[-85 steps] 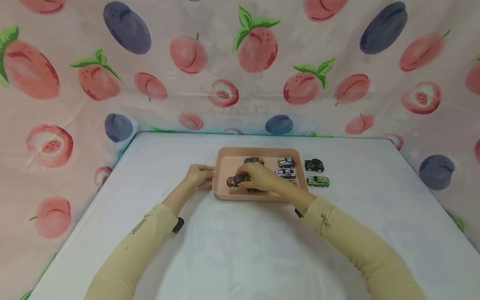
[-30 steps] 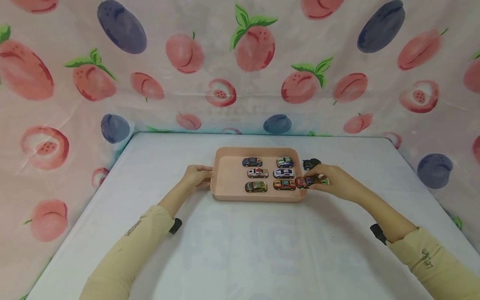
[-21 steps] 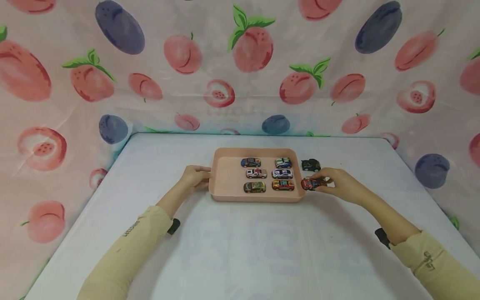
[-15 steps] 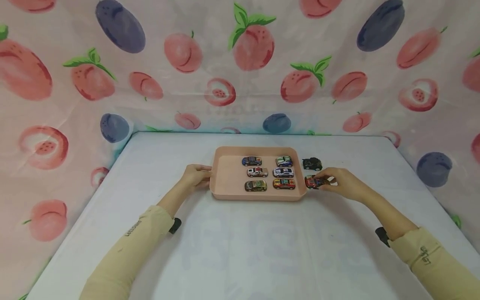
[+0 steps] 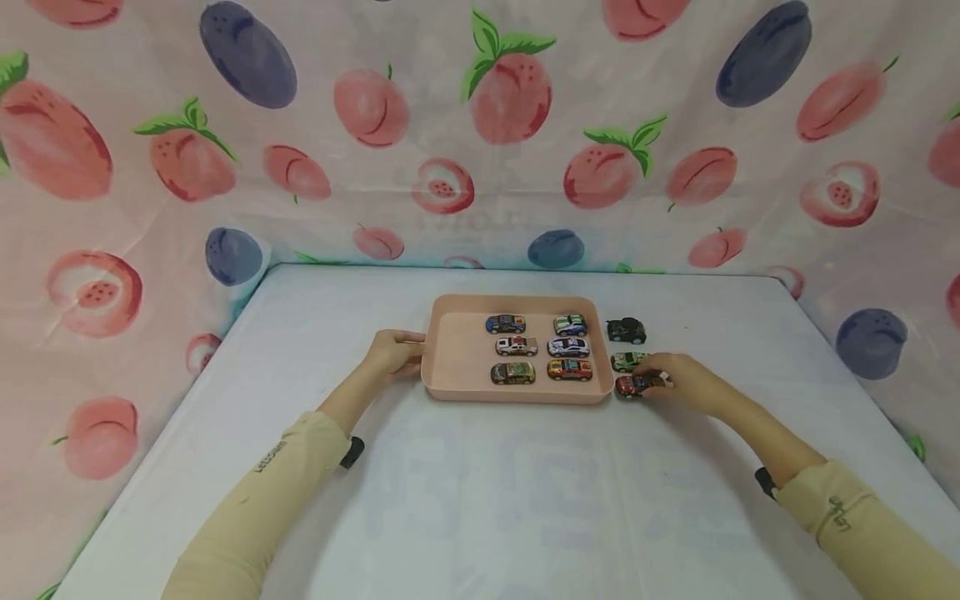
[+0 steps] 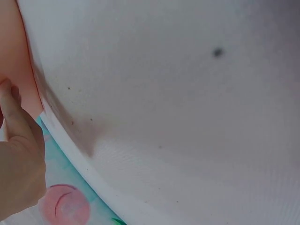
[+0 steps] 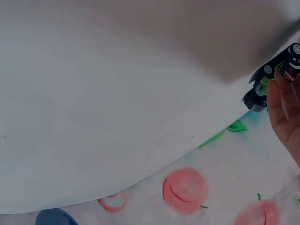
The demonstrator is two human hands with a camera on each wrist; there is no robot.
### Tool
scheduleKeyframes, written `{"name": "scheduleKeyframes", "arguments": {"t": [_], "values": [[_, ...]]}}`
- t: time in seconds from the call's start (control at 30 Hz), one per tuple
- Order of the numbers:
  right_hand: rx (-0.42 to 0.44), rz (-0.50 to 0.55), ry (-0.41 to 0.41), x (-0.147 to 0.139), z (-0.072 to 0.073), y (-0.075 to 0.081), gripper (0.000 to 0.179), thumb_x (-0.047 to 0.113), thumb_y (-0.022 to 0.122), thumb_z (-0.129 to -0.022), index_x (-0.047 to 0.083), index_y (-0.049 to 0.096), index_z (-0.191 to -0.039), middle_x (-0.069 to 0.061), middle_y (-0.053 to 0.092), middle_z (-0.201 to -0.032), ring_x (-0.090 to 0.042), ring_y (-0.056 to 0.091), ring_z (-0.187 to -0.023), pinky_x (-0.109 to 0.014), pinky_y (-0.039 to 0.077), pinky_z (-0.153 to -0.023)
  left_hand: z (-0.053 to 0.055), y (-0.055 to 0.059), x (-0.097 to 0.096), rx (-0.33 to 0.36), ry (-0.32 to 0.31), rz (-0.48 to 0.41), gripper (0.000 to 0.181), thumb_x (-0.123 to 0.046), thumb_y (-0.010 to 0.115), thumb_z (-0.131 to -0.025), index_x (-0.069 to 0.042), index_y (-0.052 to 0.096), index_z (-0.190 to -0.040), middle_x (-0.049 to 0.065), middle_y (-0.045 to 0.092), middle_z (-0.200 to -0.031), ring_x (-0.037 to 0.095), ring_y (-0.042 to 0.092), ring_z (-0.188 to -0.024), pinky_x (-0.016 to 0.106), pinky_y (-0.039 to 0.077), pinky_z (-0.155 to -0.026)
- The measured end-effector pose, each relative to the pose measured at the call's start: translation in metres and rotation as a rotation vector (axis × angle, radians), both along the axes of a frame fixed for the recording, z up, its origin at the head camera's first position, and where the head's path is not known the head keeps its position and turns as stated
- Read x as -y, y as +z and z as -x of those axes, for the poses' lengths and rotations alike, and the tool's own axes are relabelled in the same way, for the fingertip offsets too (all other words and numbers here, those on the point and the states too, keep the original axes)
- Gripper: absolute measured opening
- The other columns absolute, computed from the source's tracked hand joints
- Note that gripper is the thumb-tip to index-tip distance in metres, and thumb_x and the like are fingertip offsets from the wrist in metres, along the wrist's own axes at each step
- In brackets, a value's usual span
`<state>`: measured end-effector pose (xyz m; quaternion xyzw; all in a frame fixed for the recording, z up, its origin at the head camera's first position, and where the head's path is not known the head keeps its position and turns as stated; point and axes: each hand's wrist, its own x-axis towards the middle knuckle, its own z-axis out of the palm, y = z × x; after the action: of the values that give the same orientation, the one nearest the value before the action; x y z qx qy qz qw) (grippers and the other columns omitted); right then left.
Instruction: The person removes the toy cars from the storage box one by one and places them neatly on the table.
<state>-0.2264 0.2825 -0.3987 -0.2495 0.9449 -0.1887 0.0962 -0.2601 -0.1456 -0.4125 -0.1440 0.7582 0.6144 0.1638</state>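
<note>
At the right of the tray, my right hand pinches a red and dark toy car low at the tabletop; whether its wheels touch is unclear. Just behind it sits a green toy car, partly covered by the fingers, and beyond that a black toy car. My left hand holds the left side of the peach-coloured tray; the left wrist view shows its fingers at the tray's wall. In the right wrist view, the held car is partly cut off at the frame's edge.
Inside the tray stand two columns of toy cars, among them a blue one, a white one and a red-yellow one. The white table meets a fruit-print cloth at its back and sides.
My right hand carried the red and dark car from inside the tray over its right edge, then down in front of the green car. The left hand stayed at the tray's left side.
</note>
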Motion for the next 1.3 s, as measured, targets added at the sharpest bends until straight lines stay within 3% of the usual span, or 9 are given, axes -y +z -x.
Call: {"name": "scheduleKeyframes", "arguments": {"t": [0.37,0.7,1.03,1.3], "values": [[0.039,-0.055,-0.06,0.001,0.001,-0.008,0.026,0.005,0.068,-0.083,-0.005,0.065,-0.106,-0.024,0.065,-0.108,-0.042,0.058,-0.104,-0.056,0.048,-0.092,0.002,-0.001,-0.001,-0.006,-0.006,0.012,0.036,-0.006,0.056,-0.093,0.005,0.053,-0.128,0.023,0.058,-0.127,0.012,0.065,-0.087,0.016,0.056,-0.066],[-0.001,-0.092,-0.053,0.004,-0.003,-0.01,0.037,0.006,0.076,-0.075,-0.006,0.062,-0.108,-0.025,0.064,-0.108,-0.04,0.06,-0.101,-0.053,0.05,-0.089,0.002,0.001,-0.001,-0.012,0.002,0.002,0.036,-0.006,0.056,-0.093,0.004,0.054,-0.127,0.023,0.058,-0.126,0.008,0.063,-0.079,0.012,0.053,-0.059],[-0.006,-0.077,-0.037,0.004,-0.002,-0.012,0.047,0.008,0.077,-0.075,-0.009,0.058,-0.115,-0.028,0.061,-0.114,-0.044,0.057,-0.107,-0.056,0.048,-0.092,0.001,0.002,0.001,-0.007,0.012,0.028,0.034,-0.007,0.058,-0.092,0.003,0.056,-0.125,0.019,0.063,-0.118,0.006,0.062,-0.074,0.012,0.052,-0.057],[0.01,-0.031,-0.029,0.0,0.0,-0.012,0.05,0.017,0.078,-0.076,-0.006,0.058,-0.116,-0.022,0.061,-0.11,-0.039,0.058,-0.103,-0.055,0.048,-0.091,0.002,-0.002,0.001,0.014,0.015,0.018,0.034,-0.008,0.059,-0.092,0.001,0.057,-0.125,0.017,0.065,-0.114,0.004,0.062,-0.069,0.012,0.053,-0.058]]}}
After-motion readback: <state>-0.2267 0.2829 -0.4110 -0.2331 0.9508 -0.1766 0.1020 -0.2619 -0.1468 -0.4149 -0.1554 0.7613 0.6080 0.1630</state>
